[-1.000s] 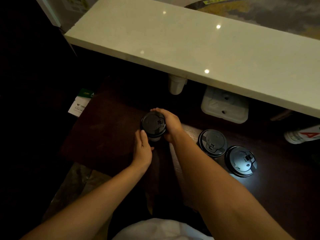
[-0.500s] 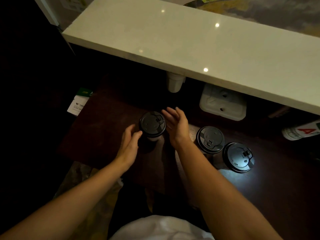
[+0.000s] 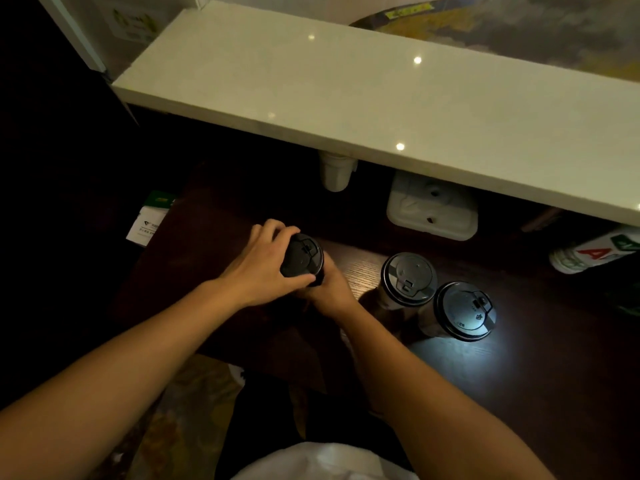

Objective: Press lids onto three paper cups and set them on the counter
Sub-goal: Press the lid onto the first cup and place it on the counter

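Left hand (image 3: 263,268) grips round black lid (image 3: 302,255); right hand (image 3: 330,289) seemingly wraps the cup.

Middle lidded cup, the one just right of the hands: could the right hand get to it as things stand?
Probably yes, once freed. The right hand is wrapped around the cup under the black lid with the left hand. The middle cup stands just beside it on bare dark tabletop.

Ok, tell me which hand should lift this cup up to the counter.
Right hand: it wraps the cup body from below, nearer the counter. The left hand only grips the lid.
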`<control>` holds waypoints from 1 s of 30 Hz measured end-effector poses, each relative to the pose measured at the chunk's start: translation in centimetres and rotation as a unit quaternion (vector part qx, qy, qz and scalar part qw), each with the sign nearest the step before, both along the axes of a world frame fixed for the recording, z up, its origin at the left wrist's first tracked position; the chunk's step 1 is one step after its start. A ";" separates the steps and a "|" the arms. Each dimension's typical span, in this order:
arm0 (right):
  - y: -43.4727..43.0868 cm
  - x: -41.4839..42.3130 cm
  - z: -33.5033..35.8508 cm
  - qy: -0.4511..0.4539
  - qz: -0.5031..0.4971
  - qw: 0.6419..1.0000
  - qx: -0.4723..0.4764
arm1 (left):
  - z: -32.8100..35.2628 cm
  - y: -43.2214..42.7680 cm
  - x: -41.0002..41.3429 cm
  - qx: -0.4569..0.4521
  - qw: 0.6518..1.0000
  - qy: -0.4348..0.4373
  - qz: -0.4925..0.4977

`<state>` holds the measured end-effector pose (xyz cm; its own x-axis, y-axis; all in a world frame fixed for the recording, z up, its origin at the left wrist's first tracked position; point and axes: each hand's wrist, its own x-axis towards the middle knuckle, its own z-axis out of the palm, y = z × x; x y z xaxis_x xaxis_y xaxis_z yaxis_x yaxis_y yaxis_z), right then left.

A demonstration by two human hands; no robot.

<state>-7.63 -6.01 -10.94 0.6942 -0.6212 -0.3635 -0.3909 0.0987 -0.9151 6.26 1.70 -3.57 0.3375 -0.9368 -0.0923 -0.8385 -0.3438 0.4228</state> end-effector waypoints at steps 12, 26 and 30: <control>0.6 -0.5 5.0 -0.029 0.102 0.994 -0.015 | 5.4 1.8 1.7 0.011 0.997 -0.025 -0.072; 0.5 -0.7 6.9 -0.030 0.092 0.993 -0.074 | 7.5 1.6 -0.5 0.004 0.991 -0.129 -0.038; 0.3 -1.1 7.3 -0.011 0.075 0.990 -0.118 | 7.6 0.9 -2.2 0.012 0.993 -0.109 0.052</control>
<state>-8.73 -5.73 -3.64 0.7914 -0.5765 -0.2036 -0.3640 -0.1768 -0.9145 4.09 2.61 4.05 0.4466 -0.8943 -0.0290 -0.8686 -0.4411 0.2256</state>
